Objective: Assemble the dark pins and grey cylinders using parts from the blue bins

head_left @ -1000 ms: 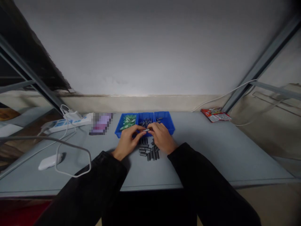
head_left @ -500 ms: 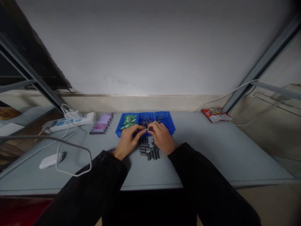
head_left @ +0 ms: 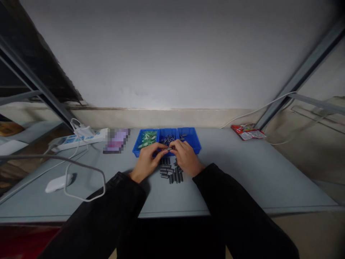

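Between my two hands, at the front edge of the blue bins, a small dark grey cylinder [head_left: 168, 149] is pinched at both ends. My left hand [head_left: 148, 160] grips its left end with thumb and fingertips. On the other end are the closed fingers of my right hand [head_left: 185, 157]. Several dark grey cylinders [head_left: 176, 177] lie on the table just below the hands. Behind them, the left blue bin [head_left: 136, 147] holds green and clear bits, the middle bin [head_left: 168, 131] small metal pins, and the right bin [head_left: 192, 133] a few dark cylinders.
On the grey table [head_left: 231, 176] lie a red packet [head_left: 248, 132] at the back right, a blurred-out phone [head_left: 117, 141] and a white power strip [head_left: 81, 140] with cables at the left. A white case [head_left: 58, 183] sits at the front left.
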The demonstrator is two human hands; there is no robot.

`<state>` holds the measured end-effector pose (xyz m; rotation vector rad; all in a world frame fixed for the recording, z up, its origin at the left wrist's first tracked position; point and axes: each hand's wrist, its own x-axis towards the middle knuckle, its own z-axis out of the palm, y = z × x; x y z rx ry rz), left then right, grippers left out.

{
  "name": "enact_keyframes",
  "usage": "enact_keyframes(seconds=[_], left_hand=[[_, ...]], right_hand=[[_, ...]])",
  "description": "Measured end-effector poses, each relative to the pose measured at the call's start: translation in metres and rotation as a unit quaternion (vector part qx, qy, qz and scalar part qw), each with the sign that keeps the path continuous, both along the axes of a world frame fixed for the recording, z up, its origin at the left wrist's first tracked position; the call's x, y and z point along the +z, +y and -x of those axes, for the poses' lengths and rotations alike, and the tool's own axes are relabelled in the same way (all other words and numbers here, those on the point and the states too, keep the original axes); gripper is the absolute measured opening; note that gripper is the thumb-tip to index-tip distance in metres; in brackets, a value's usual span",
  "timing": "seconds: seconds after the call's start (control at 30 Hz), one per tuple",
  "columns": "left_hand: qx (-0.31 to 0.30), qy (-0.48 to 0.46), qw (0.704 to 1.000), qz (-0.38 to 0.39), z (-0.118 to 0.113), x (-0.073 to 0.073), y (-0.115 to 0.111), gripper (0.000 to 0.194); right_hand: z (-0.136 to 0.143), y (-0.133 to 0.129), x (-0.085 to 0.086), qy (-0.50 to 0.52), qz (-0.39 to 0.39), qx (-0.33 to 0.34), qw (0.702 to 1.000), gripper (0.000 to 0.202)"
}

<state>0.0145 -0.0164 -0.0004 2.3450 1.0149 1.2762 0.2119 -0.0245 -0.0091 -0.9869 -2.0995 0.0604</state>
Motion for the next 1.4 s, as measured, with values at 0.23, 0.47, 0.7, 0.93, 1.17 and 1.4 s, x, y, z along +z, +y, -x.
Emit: enact_keyframes(seconds=[0.23, 0.47, 0.7, 0.93, 1.17, 1.4], left_hand=[[-0.002, -0.001, 1.000, -0.003, 0.0002, -0.0017, 0.0004, 0.016], [0.004, 0.001, 1.000, -0.003, 0.0000, 0.0010, 0.0000, 0.017], [-0.007, 0.003, 1.000, -0.002, 0.0001, 0.0006, -0.0004, 0.016], [0.009, 0.000, 1.000, 0.003, 0.0001, 0.0008, 0.0003, 0.018], [-0.010, 0.002, 1.000, -0.001, 0.0000, 0.0014, -0.0004, 0.016], [0.004, -0.014, 1.000, 0.001, -0.0019, 0.0000, -0.0004, 0.012]], right_hand=[[-0.0006, -0.0010, 0.0032, -0.002, 0.003, -0.006, 1.000, 0.018], [0.0000, -0.0009, -0.0004, 0.007, 0.012, -0.005, 1.000, 0.011], [-0.0011, -0.0002, 0.0014, -0.017, -0.001, -0.009, 1.000, 0.023], [-0.0009, -0.0020, 0.0026, 0.011, 0.012, 0.000, 1.000, 0.012], [-0.0017, 0.0004, 0.0024, -0.022, -0.008, -0.010, 1.000, 0.022], [-0.0021, 0.0009, 0.0035, 0.005, -0.017, -0.006, 1.000, 0.019]])
